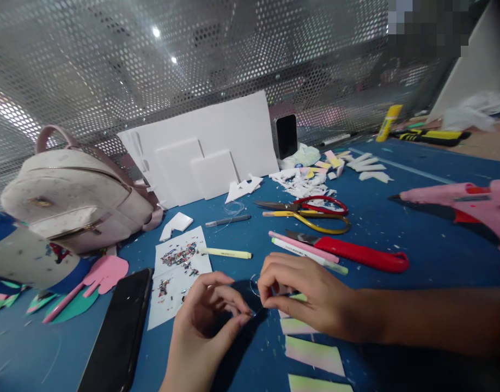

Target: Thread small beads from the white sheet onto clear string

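My left hand (211, 318) pinches thumb and forefinger together on what looks like a thin clear thread (254, 284). Close beside it, my right hand (305, 291) is also closed in a pinch on that thread, which curls up in a small loop between the hands. Any tiny piece at the fingertips is too small to make out. Left of my hands lies a white paper sheet (155, 311) scattered with small colourful beads or bits (180, 255). Pale green-and-pink paper strips (313, 355) lie below my right hand, which partly covers some of them.
Red-handled scissors (321, 206), a red utility knife (362, 255) and several markers (229, 252) lie beyond my hands. A pink glue gun (458, 195) is at right. A black phone (117, 332), a pale backpack (82, 190) and white boards (245, 122) stand or lie leftward and behind.
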Action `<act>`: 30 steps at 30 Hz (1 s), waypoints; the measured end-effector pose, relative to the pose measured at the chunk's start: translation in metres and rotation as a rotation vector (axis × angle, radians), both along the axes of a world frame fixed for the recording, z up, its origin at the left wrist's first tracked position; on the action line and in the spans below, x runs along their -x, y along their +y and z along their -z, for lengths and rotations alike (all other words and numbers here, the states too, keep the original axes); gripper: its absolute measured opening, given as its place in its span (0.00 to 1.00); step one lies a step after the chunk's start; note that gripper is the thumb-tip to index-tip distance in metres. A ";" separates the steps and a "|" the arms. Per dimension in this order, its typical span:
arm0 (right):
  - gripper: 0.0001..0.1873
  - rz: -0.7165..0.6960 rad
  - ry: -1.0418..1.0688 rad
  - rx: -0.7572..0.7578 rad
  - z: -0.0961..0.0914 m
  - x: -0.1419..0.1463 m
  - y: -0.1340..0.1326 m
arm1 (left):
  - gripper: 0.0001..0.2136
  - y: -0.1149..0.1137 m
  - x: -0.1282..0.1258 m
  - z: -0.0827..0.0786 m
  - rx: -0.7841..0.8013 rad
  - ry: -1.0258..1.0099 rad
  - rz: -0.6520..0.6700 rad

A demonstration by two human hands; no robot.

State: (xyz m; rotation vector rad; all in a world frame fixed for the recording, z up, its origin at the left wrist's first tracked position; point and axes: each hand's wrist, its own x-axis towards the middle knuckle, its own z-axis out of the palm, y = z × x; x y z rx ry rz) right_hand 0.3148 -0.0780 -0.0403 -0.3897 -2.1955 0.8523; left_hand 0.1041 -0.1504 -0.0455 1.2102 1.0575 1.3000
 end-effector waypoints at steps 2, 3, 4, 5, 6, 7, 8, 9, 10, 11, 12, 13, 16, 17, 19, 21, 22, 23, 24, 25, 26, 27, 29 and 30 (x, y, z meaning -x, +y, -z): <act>0.03 0.005 0.010 -0.007 0.000 0.000 -0.001 | 0.16 0.001 0.001 0.000 -0.002 -0.020 -0.008; 0.03 0.008 0.016 -0.011 0.001 0.000 -0.002 | 0.16 0.002 0.001 0.000 -0.005 -0.030 -0.012; 0.03 0.013 0.020 -0.014 0.001 0.000 -0.002 | 0.17 0.002 0.001 0.000 -0.008 -0.040 -0.013; 0.03 0.020 0.022 -0.015 0.001 0.000 -0.003 | 0.18 0.003 0.001 0.000 -0.007 -0.053 -0.012; 0.03 0.027 0.027 -0.016 0.001 0.000 -0.003 | 0.19 0.003 0.001 0.000 -0.001 -0.070 -0.009; 0.03 0.030 0.033 -0.021 0.001 0.001 -0.003 | 0.20 0.004 0.001 0.000 0.009 -0.086 -0.004; 0.03 0.033 0.042 -0.027 0.001 0.001 -0.004 | 0.21 0.004 0.001 0.000 0.023 -0.101 0.001; 0.03 0.034 0.050 -0.037 0.001 0.001 -0.004 | 0.21 0.004 0.001 -0.001 0.036 -0.112 0.005; 0.03 0.033 0.058 -0.049 0.001 0.002 -0.004 | 0.22 0.004 0.001 -0.001 0.048 -0.119 0.006; 0.04 0.031 0.067 -0.063 0.001 0.002 -0.004 | 0.22 0.004 0.001 -0.001 0.056 -0.123 0.006; 0.04 0.028 0.074 -0.078 0.001 0.003 -0.004 | 0.23 0.004 0.001 -0.001 0.061 -0.124 0.005; 0.04 0.026 0.079 -0.092 0.001 0.004 -0.004 | 0.23 0.004 0.001 -0.002 0.065 -0.123 0.005; 0.05 0.031 0.077 -0.107 0.002 0.005 -0.004 | 0.22 0.004 0.001 -0.001 0.076 -0.120 0.012; 0.05 0.035 0.072 -0.107 0.002 0.005 -0.004 | 0.22 0.004 0.001 -0.001 0.078 -0.123 0.016; 0.05 0.041 0.076 -0.109 0.001 0.004 -0.004 | 0.22 0.004 0.002 -0.001 0.079 -0.130 0.023; 0.05 0.042 0.083 -0.107 0.001 0.004 -0.004 | 0.22 0.004 0.002 0.000 0.075 -0.135 0.031; 0.05 0.042 0.081 -0.101 0.001 0.004 -0.005 | 0.22 0.004 0.002 0.000 0.074 -0.138 0.033; 0.05 0.045 0.079 -0.096 0.001 0.004 -0.005 | 0.22 0.004 0.002 0.000 0.075 -0.140 0.036; 0.05 0.049 0.077 -0.092 0.001 0.004 -0.005 | 0.22 0.004 0.002 0.000 0.075 -0.142 0.038; 0.05 0.052 0.076 -0.091 0.001 0.004 -0.005 | 0.22 0.004 0.002 0.000 0.074 -0.144 0.039; 0.05 0.055 0.079 -0.094 0.002 0.004 -0.005 | 0.21 0.004 0.002 0.000 0.073 -0.145 0.039; 0.05 0.058 0.080 -0.096 0.002 0.004 -0.005 | 0.21 0.004 0.002 0.000 0.071 -0.145 0.040; 0.05 0.058 0.083 -0.100 0.003 0.005 -0.005 | 0.21 0.004 0.001 0.000 0.068 -0.142 0.043; 0.05 0.056 0.082 -0.098 0.004 0.005 -0.005 | 0.21 0.004 0.001 0.001 0.068 -0.140 0.044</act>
